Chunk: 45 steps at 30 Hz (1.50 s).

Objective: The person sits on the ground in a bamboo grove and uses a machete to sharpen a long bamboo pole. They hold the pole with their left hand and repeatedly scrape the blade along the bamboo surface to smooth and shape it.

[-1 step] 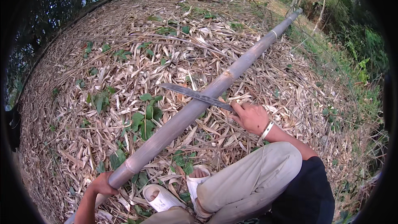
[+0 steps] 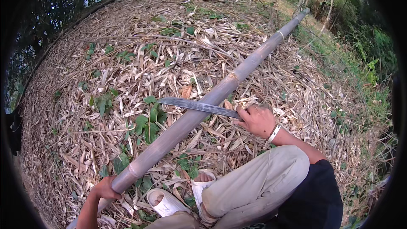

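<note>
Bamboo pole: The long, grey-brown, jointed bamboo pole [image 2: 218, 92] lies diagonally over dry, pale leaf litter [image 2: 85, 123], running from lower left to upper right.
Knife: The long, dark-grey metal knife [image 2: 199, 106] crosses over the pole's middle stretch, tip toward the left; whether it touches the bamboo cannot be told.
Skid hazard: The blade could slide along the smooth, rounded surface if it meets it at a shallow angle.
Roll hazard: The pole could turn on the loose litter if the left hand [image 2: 106, 188] slackens.
Leg hazard: A slipped blade could reach the beige-trousered leg [image 2: 263, 174] or the white, open-toed sandals [image 2: 169, 205].
Right hand: The right hand [image 2: 256, 121] is closed around the knife's handle, back upward, forearm angled in from the lower right beyond the knee.
Left hand: Clamped on the pole's near part, well apart from the blade; its underside grip is hidden.
</note>
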Each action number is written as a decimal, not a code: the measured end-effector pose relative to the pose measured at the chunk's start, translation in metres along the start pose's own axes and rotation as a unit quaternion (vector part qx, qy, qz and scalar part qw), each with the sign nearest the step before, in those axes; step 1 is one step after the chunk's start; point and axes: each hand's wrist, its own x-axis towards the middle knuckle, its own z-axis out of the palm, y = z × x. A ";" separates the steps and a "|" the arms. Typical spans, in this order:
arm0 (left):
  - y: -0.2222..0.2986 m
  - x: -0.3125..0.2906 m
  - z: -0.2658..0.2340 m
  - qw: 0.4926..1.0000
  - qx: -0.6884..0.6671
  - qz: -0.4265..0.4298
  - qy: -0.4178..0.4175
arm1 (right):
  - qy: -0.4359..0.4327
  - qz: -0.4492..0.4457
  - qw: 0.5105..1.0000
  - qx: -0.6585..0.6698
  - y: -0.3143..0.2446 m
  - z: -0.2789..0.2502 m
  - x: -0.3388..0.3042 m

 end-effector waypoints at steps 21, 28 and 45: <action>0.013 0.003 0.009 1.000 0.003 -0.002 0.020 | -0.020 0.312 0.949 -0.030 0.110 -0.014 -0.037; 0.044 -0.035 0.036 0.961 0.037 0.030 0.271 | -0.098 0.079 0.991 0.041 0.038 -0.014 -0.048; 0.042 -0.013 0.069 0.920 0.144 -0.020 0.364 | 0.115 0.097 0.977 0.148 0.007 0.041 -0.029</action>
